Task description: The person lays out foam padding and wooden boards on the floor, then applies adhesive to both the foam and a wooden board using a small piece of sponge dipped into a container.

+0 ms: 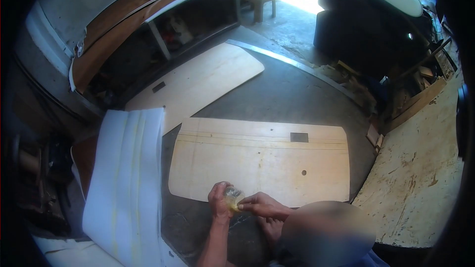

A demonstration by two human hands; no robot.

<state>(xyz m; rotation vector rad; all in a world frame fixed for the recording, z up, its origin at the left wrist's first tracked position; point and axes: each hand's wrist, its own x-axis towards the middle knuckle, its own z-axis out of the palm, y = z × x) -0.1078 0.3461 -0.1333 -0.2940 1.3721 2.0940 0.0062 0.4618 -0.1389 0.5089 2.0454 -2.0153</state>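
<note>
In my left hand (218,200) I hold a small see-through container with yellow in its lower part (232,198); whether it is a cup, jar or bag I cannot make out. The fingers of my right hand (263,204) are closed together at its yellow end, touching it. Both hands are at the near edge of a pale plywood panel (222,163), which lies flat on the floor. This panel has a rectangular cutout, a round hole and long lines drawn across it. Below my right hand a bare foot (271,228) shows partly.
A second plywood panel (213,76) lies farther back on the dark floor (277,99). White foam sheets (123,168) are stacked on the left. A worn board (415,173) stands on the right. Behind are a wooden stool (257,1) and a long brown-topped cabinet (123,24).
</note>
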